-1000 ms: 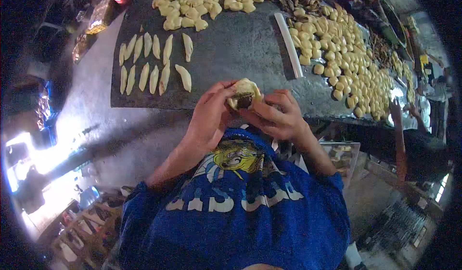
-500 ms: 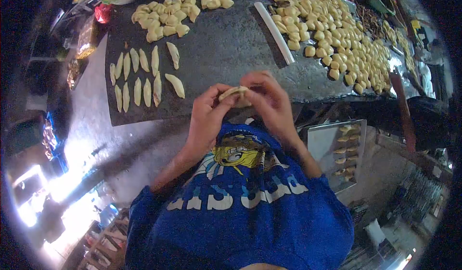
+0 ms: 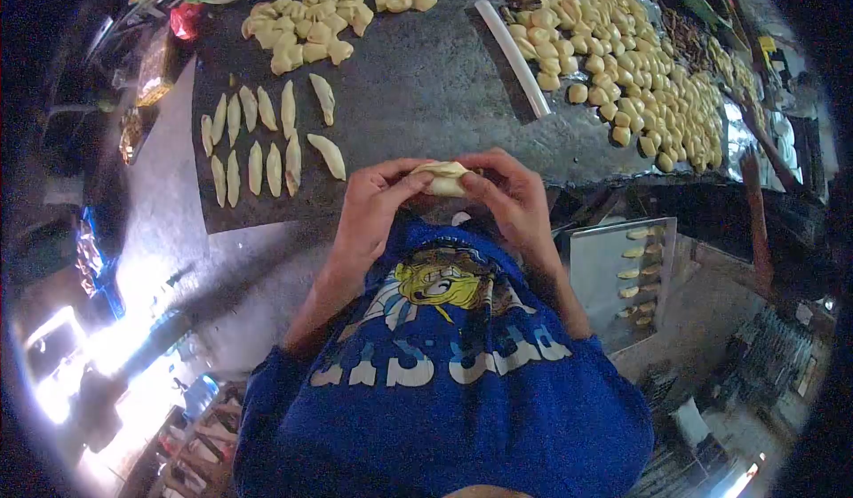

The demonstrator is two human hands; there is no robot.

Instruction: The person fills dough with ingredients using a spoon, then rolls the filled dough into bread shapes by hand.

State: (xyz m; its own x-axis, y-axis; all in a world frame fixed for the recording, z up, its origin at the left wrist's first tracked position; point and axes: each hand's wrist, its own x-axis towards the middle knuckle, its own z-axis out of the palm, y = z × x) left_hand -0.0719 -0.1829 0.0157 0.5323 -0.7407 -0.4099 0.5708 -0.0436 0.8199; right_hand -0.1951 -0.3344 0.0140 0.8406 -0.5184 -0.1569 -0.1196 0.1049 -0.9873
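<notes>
Between my two hands, over the near edge of the dark work surface, is a pale piece of dough. My left hand pinches its left end, thumb on the near side. My right hand grips the right end the same way, thumb pressed into it. The dough looks folded, with a raised lip along the top; whether anything is inside is hidden. To the left lie several long shaped dough pieces in two rows, with two more set a little apart.
A white rolling rod lies right of centre. Many round dough balls cover the right side; flattened dough pieces cluster at the back left. Below the table's right edge is a tray with shaped pieces. Another person's arm shows at far right.
My right hand has come down and its fingers now close on the dough's right end. The dough has turned more level, facing me. At far right, the other person's arm has moved.
</notes>
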